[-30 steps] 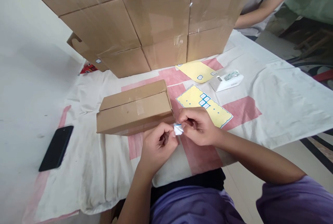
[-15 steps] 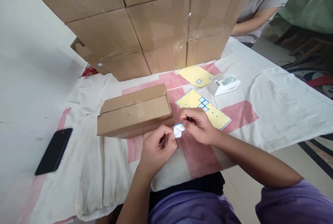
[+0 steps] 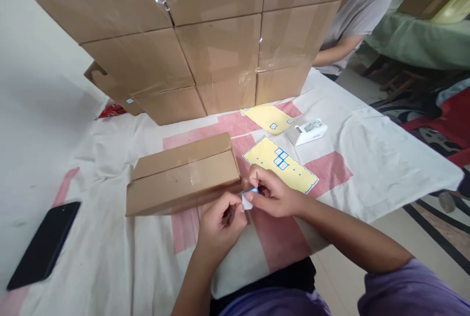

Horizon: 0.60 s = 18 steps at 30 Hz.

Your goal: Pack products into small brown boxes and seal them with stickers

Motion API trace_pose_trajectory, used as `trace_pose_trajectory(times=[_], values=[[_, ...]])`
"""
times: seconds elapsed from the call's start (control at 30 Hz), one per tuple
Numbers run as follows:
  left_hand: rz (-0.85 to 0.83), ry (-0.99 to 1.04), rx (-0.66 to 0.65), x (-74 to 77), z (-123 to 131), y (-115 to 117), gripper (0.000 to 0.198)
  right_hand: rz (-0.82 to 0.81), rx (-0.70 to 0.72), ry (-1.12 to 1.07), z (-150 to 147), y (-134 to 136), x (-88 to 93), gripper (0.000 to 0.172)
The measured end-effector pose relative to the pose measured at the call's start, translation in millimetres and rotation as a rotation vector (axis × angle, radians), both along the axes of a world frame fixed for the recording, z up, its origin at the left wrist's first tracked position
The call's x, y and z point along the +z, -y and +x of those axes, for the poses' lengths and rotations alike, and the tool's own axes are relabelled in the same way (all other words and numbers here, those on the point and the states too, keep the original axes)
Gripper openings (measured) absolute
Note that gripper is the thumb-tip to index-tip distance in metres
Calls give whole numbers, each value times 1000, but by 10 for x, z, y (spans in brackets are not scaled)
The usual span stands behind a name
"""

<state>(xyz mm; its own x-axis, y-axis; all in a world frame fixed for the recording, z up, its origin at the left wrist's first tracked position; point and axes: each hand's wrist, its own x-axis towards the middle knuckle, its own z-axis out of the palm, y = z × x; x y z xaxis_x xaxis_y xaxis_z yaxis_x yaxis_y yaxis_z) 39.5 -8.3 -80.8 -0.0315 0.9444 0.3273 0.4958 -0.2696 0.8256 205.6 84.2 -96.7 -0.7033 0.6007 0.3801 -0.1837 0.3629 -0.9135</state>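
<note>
Between my two hands is a small white sticker [image 3: 247, 202] with a blue edge. My left hand [image 3: 222, 223] pinches its left side between thumb and forefinger. My right hand [image 3: 273, 192] is closed on its right side, thumb below and fingers curled over. Just beyond my left hand lies a closed cardboard box [image 3: 185, 174] with a strip of clear tape on it. Past my right hand rests a yellow sheet [image 3: 262, 148] bearing several blue-outlined white stickers, partly covered by that hand.
Stacked taped cartons [image 3: 220, 47] form a wall at the back. A second yellow sheet [image 3: 262, 118] lies before them, beside a small white box-shaped device [image 3: 307, 132]. A black phone [image 3: 46, 242] lies at the left. Behind the cartons, at right, another person's arm [image 3: 340, 51] shows.
The camera view has shifted, so the cardboard box and phone appear further left and lower. Both hands still hold the sticker, and my right thumb now covers more of it.
</note>
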Motion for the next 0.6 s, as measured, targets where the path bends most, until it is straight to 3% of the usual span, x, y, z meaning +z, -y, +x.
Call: trace_pose_trajectory(times=[0.1, 0.3, 0.6], values=[[-33, 10, -43, -57, -42, 10, 22, 10, -29, 47, -16, 15, 31, 20], [-90, 27, 108, -111, 4, 87, 30, 94, 21, 121, -32, -85, 23, 20], [-51, -49, 116, -164, 39, 65, 25, 174, -26, 168, 20, -165, 92, 13]])
